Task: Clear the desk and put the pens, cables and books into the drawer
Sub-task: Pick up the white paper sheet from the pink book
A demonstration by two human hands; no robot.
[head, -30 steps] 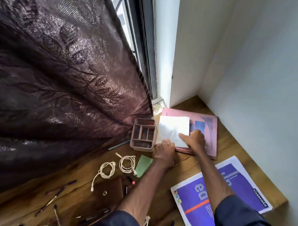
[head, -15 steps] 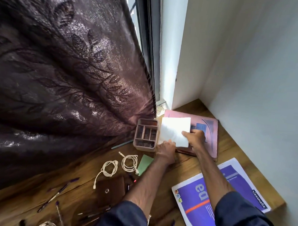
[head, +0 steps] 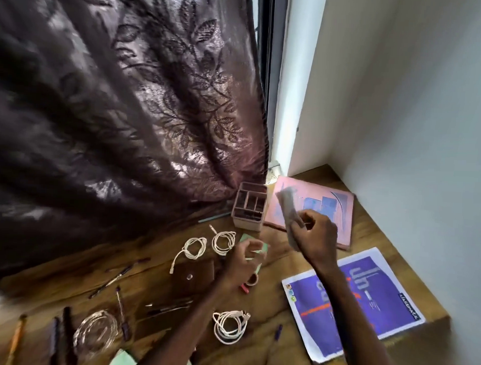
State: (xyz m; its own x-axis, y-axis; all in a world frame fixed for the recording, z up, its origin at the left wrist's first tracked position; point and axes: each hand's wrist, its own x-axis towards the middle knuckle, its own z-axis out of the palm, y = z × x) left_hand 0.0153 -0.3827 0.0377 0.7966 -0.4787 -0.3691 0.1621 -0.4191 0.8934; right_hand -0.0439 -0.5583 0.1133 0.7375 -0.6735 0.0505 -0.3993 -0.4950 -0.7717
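My right hand (head: 315,232) grips a white sheet of paper (head: 288,208), blurred and lifted above the pink book (head: 340,214) in the desk's far corner. My left hand (head: 242,262) hovers with loosely curled fingers over a green note (head: 256,246) and holds nothing. A purple book (head: 352,300) lies to the right, at the desk's edge. White coiled cables (head: 193,248) (head: 223,241) lie left of the left hand, and another cable (head: 229,326) sits nearer me. Several pens (head: 116,276) are scattered at the left. No drawer is in view.
A pink compartment organizer (head: 249,204) stands beside the pink book. A brown pouch (head: 194,277) lies mid-desk and a clear cable coil (head: 95,330) at the lower left. A dark curtain (head: 126,122) hangs over the desk's left side. White walls (head: 415,134) close the right corner.
My right hand has lifted the white sheet off the pink book. My left hand left the book and moved back over the green note. The view tilted down, showing more of the desk.
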